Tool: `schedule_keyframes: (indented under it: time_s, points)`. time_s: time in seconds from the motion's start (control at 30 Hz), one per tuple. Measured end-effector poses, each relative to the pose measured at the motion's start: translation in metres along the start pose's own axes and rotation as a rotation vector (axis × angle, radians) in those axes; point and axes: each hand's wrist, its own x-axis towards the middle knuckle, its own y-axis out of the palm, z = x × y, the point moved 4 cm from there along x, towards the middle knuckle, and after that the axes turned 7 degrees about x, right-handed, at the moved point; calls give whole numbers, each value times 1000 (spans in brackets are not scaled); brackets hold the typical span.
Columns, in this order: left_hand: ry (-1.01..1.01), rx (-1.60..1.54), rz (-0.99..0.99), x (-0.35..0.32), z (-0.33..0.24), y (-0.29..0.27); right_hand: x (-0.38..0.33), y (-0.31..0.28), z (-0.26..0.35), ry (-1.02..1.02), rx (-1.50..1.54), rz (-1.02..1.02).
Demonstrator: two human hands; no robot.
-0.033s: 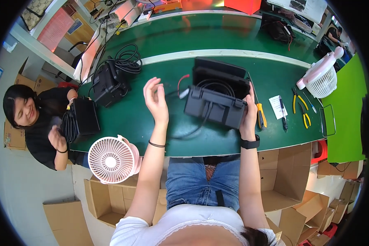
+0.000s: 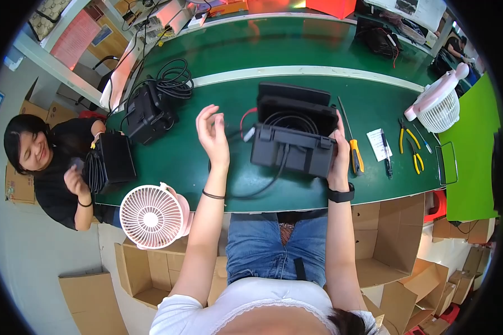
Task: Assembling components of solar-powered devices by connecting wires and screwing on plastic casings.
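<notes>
A black plastic box (image 2: 290,148) with its lid (image 2: 296,95) raised stands on the green table before me. Coiled black cable (image 2: 299,120) shows inside it. My right hand (image 2: 339,153) grips the box's right end. To the left of the box, my left hand (image 2: 212,134) is lifted, fingers loosely apart and holding nothing. A red wire (image 2: 245,117) and a whitish connector (image 2: 249,134) stick out at the box's left side. From its front a black cable (image 2: 274,181) curves down to the left. An orange-handled screwdriver (image 2: 356,159) lies just right of my right hand.
Farther right are a paper slip (image 2: 377,145), a pen (image 2: 386,153), yellow-handled pliers (image 2: 416,159) and a fan (image 2: 439,109). Another fan (image 2: 153,218) stands at the near left edge. A co-worker (image 2: 56,167) at the left handles a black box (image 2: 116,159); another cabled box (image 2: 151,114) sits beyond.
The box has turned slightly, its lid end shifting left and its right front corner dropping a little. My left hand stays almost where it was.
</notes>
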Motion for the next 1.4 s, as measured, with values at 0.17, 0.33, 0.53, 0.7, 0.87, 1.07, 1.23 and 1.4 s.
schedule_keyframes:
  time_s: [0.17,0.33,0.53,0.7,0.87,1.07,1.23,1.4]
  points:
    - [179,252,431,-3,5,20,-4,11,13,-104,-333,194]
    - [77,138,518,-12,-9,25,-20,22,25,-232,-396,287]
    - [136,22,664,-16,-14,25,-19,21,32,-391,-396,417]
    - [119,-29,804,-19,-6,27,-16,26,44,-407,-427,450]
    - [152,-25,874,-22,-15,26,-35,49,61,-338,-701,320]
    - [228,-141,820,-26,-37,31,-72,59,59,-452,-1074,44]
    - [431,92,709,-24,-51,26,-72,60,61,-456,-1240,86]
    - [384,144,900,-24,-52,35,-72,45,54,-520,-1155,26]
